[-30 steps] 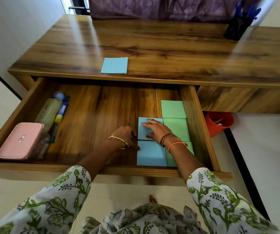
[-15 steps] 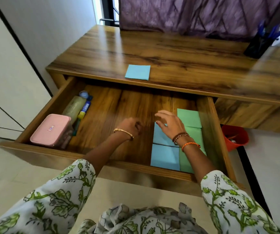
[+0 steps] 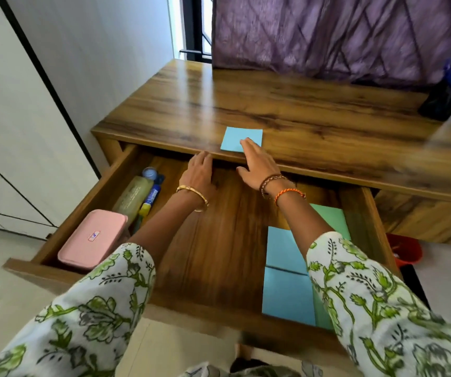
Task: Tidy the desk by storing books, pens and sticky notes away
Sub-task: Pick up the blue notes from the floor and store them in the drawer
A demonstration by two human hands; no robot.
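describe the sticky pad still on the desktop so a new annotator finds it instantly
Start at the wooden desk and go to its front edge above the open drawer. The blue sticky pad lies there under the right hand fingertips. The other blue and green pads are all down inside the drawer.

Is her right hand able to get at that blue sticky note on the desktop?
Most likely yes. The right hand is stretched over the desk's front edge, its straight fingers already over the near edge of the blue sticky note. Nothing lies between them, and the left hand sits off to the side.
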